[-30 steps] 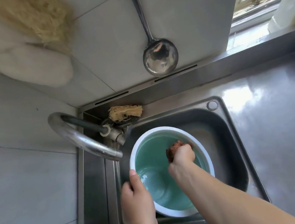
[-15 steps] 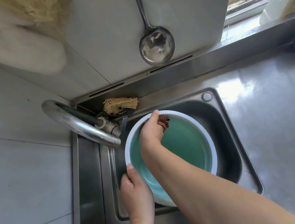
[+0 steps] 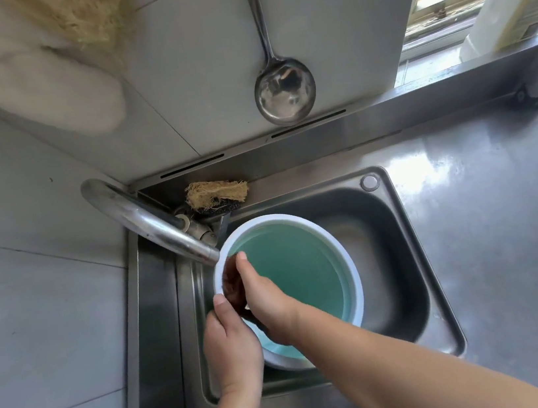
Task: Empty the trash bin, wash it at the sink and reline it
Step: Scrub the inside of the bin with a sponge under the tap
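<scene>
**Scrubbing the bin's inner wall at the sink**

The right hand reaches down into the trash bin, fingers curled round a dark brown scouring pad and pressing it against the inside wall on the bin's left side, just under the white rim. The left hand grips that same stretch of rim from outside, thumb hooked over the top edge beside the pad, fingers wrapped down the outer wall where they can't be seen. The bin, pale green inside, stands in the steel sink basin, tipped a little toward the person. The curved faucet ends right at the bin's left rim. A straw-coloured loofah scrubber lies on the sink's back ledge. A steel ladle hangs on the tiled wall above, and the steel counter runs off to the right.
</scene>
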`<state>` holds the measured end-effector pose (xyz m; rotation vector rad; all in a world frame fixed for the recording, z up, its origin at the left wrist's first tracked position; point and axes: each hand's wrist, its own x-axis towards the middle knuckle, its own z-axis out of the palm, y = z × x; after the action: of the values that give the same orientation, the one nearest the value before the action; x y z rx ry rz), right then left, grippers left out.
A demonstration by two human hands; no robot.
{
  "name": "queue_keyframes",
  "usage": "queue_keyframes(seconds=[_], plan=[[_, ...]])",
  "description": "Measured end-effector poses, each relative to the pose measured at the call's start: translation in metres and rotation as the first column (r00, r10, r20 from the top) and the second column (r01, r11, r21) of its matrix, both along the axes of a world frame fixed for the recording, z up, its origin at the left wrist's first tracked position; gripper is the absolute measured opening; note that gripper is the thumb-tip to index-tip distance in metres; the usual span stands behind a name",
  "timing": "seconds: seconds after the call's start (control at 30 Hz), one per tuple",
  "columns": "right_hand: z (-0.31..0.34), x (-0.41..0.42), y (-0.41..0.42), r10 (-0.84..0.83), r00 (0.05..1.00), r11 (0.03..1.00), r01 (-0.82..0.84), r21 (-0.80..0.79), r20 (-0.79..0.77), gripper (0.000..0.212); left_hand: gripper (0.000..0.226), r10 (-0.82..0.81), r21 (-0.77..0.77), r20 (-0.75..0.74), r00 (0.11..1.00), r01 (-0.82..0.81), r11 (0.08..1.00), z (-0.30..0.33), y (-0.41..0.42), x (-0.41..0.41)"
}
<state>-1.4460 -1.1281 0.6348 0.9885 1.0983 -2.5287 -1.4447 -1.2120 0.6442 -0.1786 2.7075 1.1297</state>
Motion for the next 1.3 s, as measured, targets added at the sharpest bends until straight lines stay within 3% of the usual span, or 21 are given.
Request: queue_keyframes(seconds=[0.17,0.3,0.43,0.57,0.7,0.83,0.97,1.07,1.1,1.17,1.23,1.3], plan=[[-0.007,0.041,-0.002,0.248,0.967,0.956,-0.235,0.177,-0.051,0.039,0.051,-0.062,-0.032,0.003,0.998,0.062,0.998,-0.002,-0.005,-0.001],[-0.009,0.076,0.001,0.569,0.822,0.748,-0.533,0.397,0.031,0.032,0.052,-0.129,-0.064,-0.013,0.992,0.128,0.99,-0.001,-0.007,-0.002],[-0.015,0.111,0.014,0.825,0.528,0.297,-0.708,0.641,0.201,0.041,0.058,-0.194,-0.097,-0.025,0.981,0.191,0.977,0.003,-0.008,-0.002],[-0.028,0.138,0.04,0.842,0.365,-0.109,-0.606,0.788,0.397,0.042,0.059,-0.298,-0.174,-0.051,0.953,0.285,0.942,0.011,-0.001,0.002],[-0.047,0.146,0.067,0.757,0.224,-0.47,-0.464,0.751,0.613,0.043,0.058,-0.409,-0.211,-0.017,0.912,0.397,0.893,0.014,0.014,0.0],[-0.066,0.136,0.098,0.624,0.107,-0.729,-0.279,0.626,0.774,0.046,0.056,-0.466,-0.209,0.046,0.884,0.464,0.861,0.012,0.025,-0.004],[-0.076,0.117,0.122,0.561,0.184,-0.804,-0.113,0.584,0.808,0.042,0.056,-0.481,-0.197,0.101,0.871,0.492,0.848,0.01,0.031,-0.009],[-0.075,0.1,0.13,0.584,0.379,-0.795,0.088,0.6,0.718,0.035,0.056,-0.488,-0.186,0.132,0.863,0.505,0.843,0.012,0.033,-0.012],[-0.076,0.093,0.131,0.631,0.449,-0.755,0.167,0.634,0.633,0.028,0.056,-0.491,-0.186,0.139,0.86,0.51,0.84,0.012,0.034,-0.013],[-0.076,0.079,0.133,0.758,0.492,-0.613,0.314,0.725,0.428,0.019,0.056,-0.503,-0.202,0.143,0.852,0.523,0.828,0.014,0.035,-0.015],[-0.076,0.068,0.132,0.817,0.482,-0.534,0.421,0.733,0.318,0.017,0.057,-0.522,-0.237,0.13,0.843,0.538,0.809,0.015,0.036,-0.016],[-0.08,0.064,0.129,0.841,0.441,-0.504,0.424,0.753,0.315,0.014,0.057,-0.542,-0.276,0.109,0.833,0.549,0.789,0.016,0.038,-0.015]])
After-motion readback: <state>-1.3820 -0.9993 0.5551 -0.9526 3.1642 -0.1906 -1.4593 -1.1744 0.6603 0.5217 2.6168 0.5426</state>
